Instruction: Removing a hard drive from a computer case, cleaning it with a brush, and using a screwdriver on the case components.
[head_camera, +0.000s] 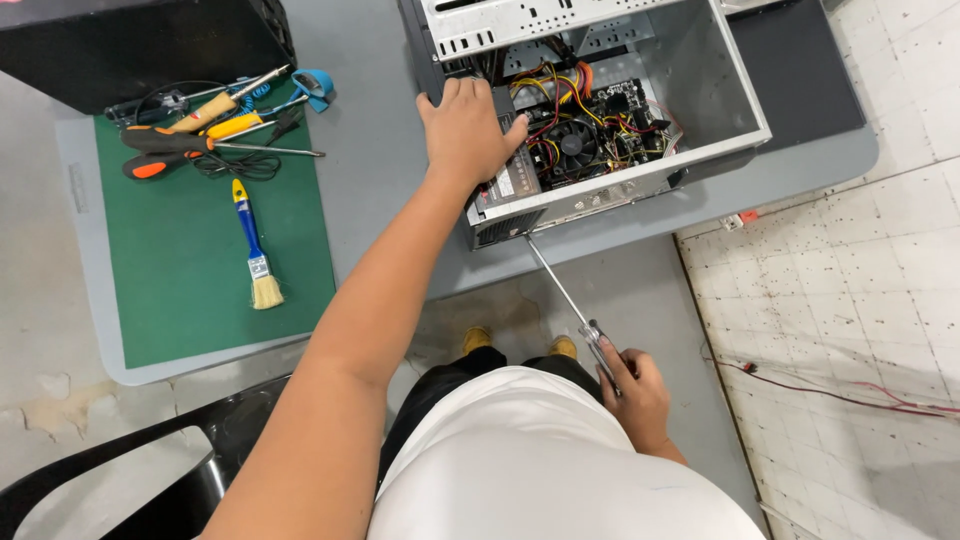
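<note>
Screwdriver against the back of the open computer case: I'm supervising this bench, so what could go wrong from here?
1. The long screwdriver meets the computer case at a slant, so the tip might slip off.
2. The left hand lies on the power supply, close to loose wires; it could snag them.
3. The case sits near the table edge, so pushing might shift it.

Left hand (468, 130) lay flat on the power supply (510, 180) at the near corner of the open computer case (700, 80), which sat on the grey counter (380, 150). Right hand (638, 392) gripped a long screwdriver (560, 290), its tip touching the case's near edge. Green mat (190, 270) off to the left carried a blue-handled brush (254, 245) and a pile of screwdrivers (200, 135).
</note>
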